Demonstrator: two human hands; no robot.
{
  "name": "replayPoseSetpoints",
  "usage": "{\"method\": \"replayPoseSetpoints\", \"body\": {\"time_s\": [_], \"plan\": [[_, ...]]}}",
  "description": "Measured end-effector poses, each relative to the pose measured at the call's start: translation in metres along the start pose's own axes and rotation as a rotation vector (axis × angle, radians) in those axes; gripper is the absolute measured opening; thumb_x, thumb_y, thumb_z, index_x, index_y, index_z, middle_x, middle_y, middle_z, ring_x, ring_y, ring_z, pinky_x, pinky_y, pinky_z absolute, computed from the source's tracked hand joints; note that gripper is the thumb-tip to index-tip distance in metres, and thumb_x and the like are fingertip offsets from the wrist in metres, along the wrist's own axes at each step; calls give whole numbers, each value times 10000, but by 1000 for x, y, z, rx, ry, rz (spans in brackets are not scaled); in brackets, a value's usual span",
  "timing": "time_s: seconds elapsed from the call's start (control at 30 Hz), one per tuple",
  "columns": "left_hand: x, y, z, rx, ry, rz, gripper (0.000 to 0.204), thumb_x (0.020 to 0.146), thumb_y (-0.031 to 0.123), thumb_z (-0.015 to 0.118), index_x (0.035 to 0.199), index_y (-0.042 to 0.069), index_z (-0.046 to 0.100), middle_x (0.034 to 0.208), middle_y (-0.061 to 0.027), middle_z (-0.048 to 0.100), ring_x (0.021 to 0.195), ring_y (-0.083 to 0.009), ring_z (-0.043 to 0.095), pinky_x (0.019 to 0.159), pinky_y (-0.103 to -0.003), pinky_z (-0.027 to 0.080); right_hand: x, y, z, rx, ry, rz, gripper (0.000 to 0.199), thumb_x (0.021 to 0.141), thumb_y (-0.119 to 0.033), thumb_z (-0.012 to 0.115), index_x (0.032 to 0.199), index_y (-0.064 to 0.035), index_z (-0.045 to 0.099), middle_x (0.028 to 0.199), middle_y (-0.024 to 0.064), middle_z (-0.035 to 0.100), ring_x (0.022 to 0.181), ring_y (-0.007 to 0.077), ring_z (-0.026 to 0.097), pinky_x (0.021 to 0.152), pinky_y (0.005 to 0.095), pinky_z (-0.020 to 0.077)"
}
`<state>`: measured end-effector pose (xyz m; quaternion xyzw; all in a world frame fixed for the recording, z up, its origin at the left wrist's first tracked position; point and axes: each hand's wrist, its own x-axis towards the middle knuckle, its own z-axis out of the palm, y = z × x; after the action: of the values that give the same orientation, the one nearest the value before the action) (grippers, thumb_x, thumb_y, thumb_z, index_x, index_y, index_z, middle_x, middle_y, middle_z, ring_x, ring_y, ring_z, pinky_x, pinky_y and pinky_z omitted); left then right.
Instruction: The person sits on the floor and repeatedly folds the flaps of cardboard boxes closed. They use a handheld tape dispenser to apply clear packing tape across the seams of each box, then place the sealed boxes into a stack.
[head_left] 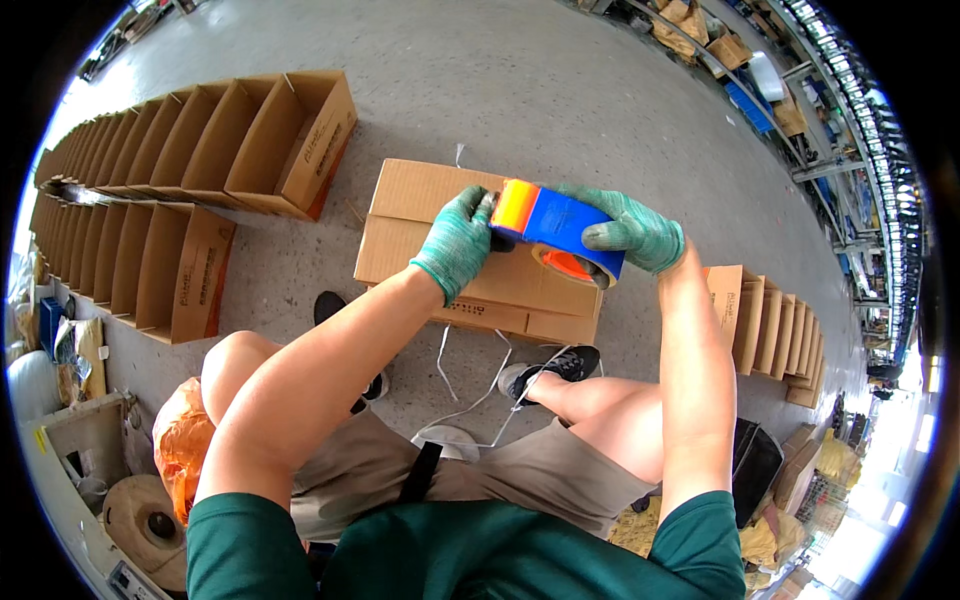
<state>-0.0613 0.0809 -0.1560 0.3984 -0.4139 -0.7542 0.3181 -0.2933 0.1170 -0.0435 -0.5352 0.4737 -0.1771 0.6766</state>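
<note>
A closed cardboard box [412, 242] lies on the floor in front of me, between my feet. Above it I hold a blue and orange packing tape dispenser [565, 222] with both hands. My left hand [452, 243], in a green knitted glove, pinches the dispenser's orange and dark front end. On the other side my right hand [635, 232], gloved alike, wraps round the blue body, thumb on its face. An orange roll core shows at the dispenser's lower side. Some of my fingers are hidden behind it.
Two long rows of open cartons [285, 150] stand on the left, and more cartons [765, 320] on the right. White cord [444, 365] trails from the box's near side. An orange plastic bag [180, 445] is by my left knee. Loaded shelving [800, 130] lines the far right.
</note>
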Motion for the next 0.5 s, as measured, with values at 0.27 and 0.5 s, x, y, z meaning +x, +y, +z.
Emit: {"method": "replayPoseSetpoints", "body": {"time_s": [0.27,0.5], "plan": [[-7,-1,9,232,192,77,207,1047,145,457,1115,-25,553,1008,-125,651,864,-150,580,822,-303,503,16,12,-6,-134,46,-32,718,839,-439,693,1425,-73,497,1062,75,689,829,127,643,673,270,559],[-8,-4,0,500,318,238,159,1028,132,496,960,-5,540,853,-129,611,781,-134,499,760,-316,488,14,17,-7,-210,62,62,838,755,-506,760,1424,-73,501,1118,109,679,933,166,642,790,321,550]]}}
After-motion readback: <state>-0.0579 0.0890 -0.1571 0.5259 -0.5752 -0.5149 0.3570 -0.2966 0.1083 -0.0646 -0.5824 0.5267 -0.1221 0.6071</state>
